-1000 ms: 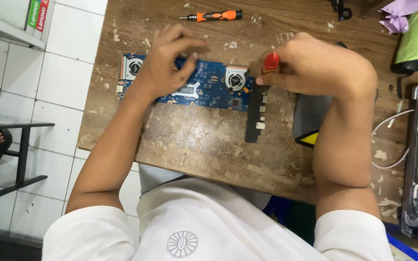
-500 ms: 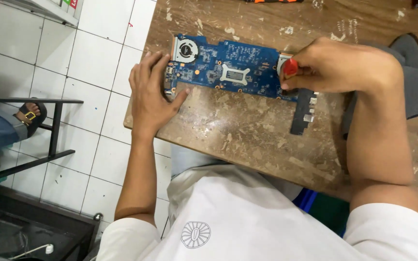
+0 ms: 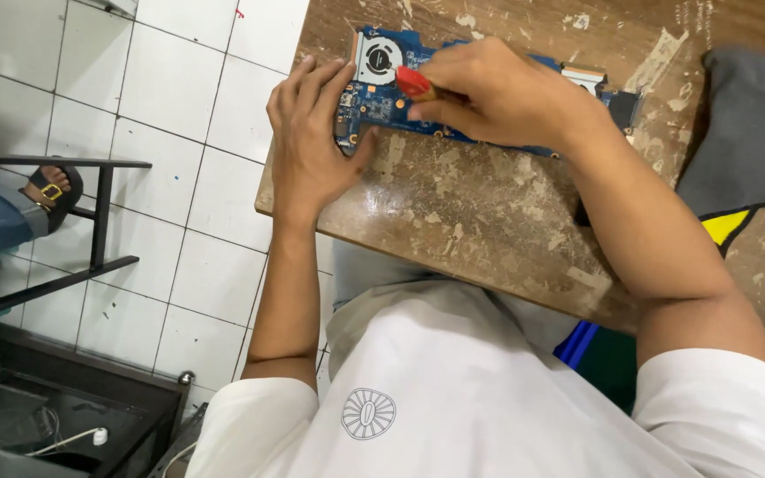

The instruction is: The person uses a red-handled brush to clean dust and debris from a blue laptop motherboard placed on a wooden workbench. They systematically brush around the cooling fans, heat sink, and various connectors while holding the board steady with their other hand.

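A blue circuit board (image 3: 381, 99) with a round fan (image 3: 377, 57) at its left end lies on the worn wooden table (image 3: 489, 212). My left hand (image 3: 312, 142) rests flat on the board's left edge, fingers spread, holding it down. My right hand (image 3: 498, 93) is closed around a red-handled screwdriver (image 3: 413, 82), whose handle end pokes out to the left over the board. The tool's tip and the board's middle are hidden under my right hand.
A dark grey cloth with a yellow patch (image 3: 745, 159) lies at the table's right. White floor tiles (image 3: 170, 177) are on the left, with a black metal frame (image 3: 90, 221) and another person's sandalled foot (image 3: 50, 195). The table's left edge is beside my left wrist.
My right hand with the screwdriver has shifted left along the board, from its right end toward the fan. The left hand stays at the board's left edge. The view has panned, cutting off the table top.
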